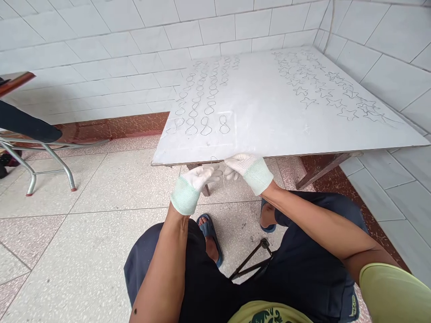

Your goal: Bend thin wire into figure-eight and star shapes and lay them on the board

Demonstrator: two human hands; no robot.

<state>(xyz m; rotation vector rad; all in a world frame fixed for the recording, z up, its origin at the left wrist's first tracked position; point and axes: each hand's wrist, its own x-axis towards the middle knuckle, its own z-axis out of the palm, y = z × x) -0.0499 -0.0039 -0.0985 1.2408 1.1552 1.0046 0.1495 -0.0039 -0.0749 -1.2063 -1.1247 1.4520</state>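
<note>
A thin wire (pixel 225 181) runs between my two gloved hands, just off the front edge of the white table. My left hand (pixel 200 177), in a white glove with a pale green cuff, pinches one part of it, where a small bend rises above the fingers. From the right, my right hand (pixel 243 167), gloved alike, pinches the wire too, and a curved end hangs below its fingertips. On the table lie rows of wire figure-eight shapes (pixel 224 124) at the left. Wire star shapes (pixel 309 102) cover the right side.
The white tabletop (pixel 262 121) stands against tiled walls, with a wooden leg (pixel 318 170) beneath. A metal-legged stool (pixel 50 157) and another person's dark-clothed leg (pixel 27 121) are at the left. Between my knees is a black folding frame (pixel 264 244).
</note>
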